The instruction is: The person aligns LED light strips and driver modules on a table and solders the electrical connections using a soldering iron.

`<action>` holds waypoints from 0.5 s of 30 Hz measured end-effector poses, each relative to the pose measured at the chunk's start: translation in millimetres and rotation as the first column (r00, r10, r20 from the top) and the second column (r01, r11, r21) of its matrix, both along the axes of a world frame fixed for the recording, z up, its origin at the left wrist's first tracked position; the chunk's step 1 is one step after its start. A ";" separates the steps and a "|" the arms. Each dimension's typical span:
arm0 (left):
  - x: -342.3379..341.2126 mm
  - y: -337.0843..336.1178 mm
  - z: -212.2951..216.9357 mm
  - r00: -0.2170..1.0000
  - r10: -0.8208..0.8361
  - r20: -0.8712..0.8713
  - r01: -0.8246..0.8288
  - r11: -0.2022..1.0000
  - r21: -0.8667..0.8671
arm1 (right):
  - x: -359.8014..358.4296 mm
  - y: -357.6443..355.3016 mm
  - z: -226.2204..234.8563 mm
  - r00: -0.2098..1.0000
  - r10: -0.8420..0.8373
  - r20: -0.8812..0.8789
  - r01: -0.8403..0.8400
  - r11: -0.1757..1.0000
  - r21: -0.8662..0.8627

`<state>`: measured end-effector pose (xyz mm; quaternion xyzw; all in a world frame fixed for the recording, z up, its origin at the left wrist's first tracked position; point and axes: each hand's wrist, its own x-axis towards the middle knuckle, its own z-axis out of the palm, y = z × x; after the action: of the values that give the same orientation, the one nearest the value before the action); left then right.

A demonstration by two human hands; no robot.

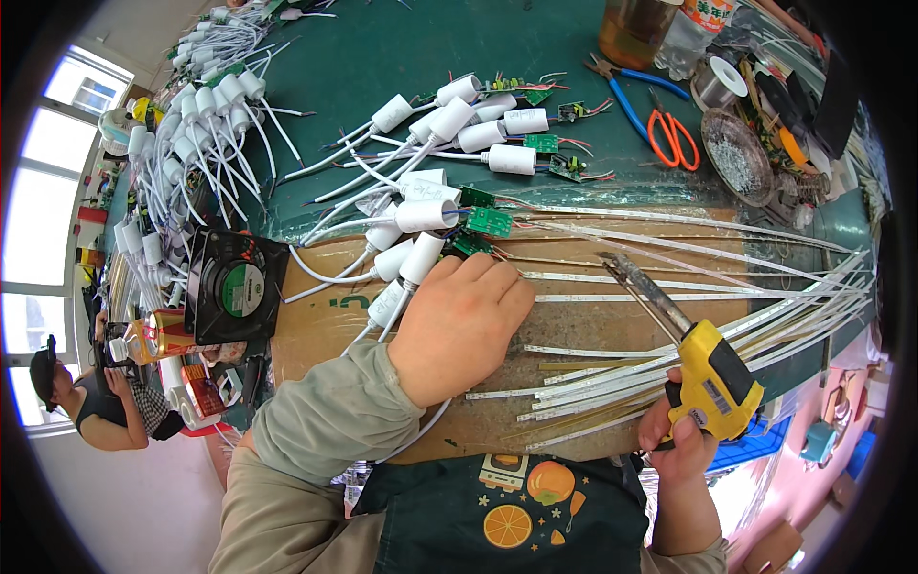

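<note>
My left hand (464,325) is closed, its fingertips pressed down beside a white cylindrical cable housing (423,256) and the green circuit boards (490,222) with thin wires. What lies between the fingers is hidden. My right hand (681,442) grips a yellow and black soldering gun (715,383) by its handle. The gun's dark, worn metal tip (626,273) points up and left, above the narrow white LED strips (650,284). Several strips run from the boards toward the right. A separate bundle of strips (593,392) lies between my hands on the brown board (497,432).
More white housings with boards (507,158) lie farther back on the green table (382,57). A black fan (236,287) stands at left, beside a heap of housings (206,115). Pliers (622,96), orange-handled scissors (674,139), a solder spool (719,83) and a dish of granules (736,158) lie back right.
</note>
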<state>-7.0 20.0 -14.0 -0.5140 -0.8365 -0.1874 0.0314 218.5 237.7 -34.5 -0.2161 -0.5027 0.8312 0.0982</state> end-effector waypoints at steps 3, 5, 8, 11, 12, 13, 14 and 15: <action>0.4 1.2 0.9 1.000 0.000 -0.005 0.000 1.000 -0.008 | -3.2 -0.2 -3.2 0.997 -0.075 -0.017 0.076 0.996 0.042; 0.7 1.5 0.8 1.000 -0.001 -0.003 0.000 1.000 -0.012 | -8.3 -2.3 -3.6 0.998 -0.058 -0.024 0.061 0.989 0.132; 0.1 0.8 1.2 1.000 0.001 -0.003 -0.001 1.000 -0.017 | -3.6 -2.9 -10.5 0.997 -0.067 -0.036 0.072 0.986 0.153; 0.2 1.8 1.0 1.000 0.003 -0.007 -0.003 1.000 -0.014 | -4.3 -3.0 -9.2 0.997 -0.073 -0.031 0.077 0.987 0.144; 0.3 1.6 0.8 1.000 0.007 -0.009 -0.007 1.000 -0.008 | -3.3 -2.1 -9.5 0.997 -0.073 -0.031 0.077 0.987 0.144; 0.2 1.4 0.6 1.000 0.006 -0.009 -0.006 1.000 -0.008 | -1.3 -0.3 -10.1 0.998 -0.060 -0.019 0.062 0.992 0.110; 0.1 1.2 0.5 1.000 0.007 -0.007 -0.007 1.000 -0.011 | -0.2 0.6 -10.4 0.999 -0.047 -0.008 0.047 0.996 0.077; 0.3 1.0 0.5 1.000 0.008 -0.005 -0.008 1.000 -0.015 | -0.1 0.7 -10.3 0.999 -0.047 -0.008 0.048 0.996 0.076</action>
<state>-6.7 21.0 -13.5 -0.5114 -0.8398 -0.1795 0.0303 218.4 238.3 -44.7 -0.2216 -0.5283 0.8097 0.1276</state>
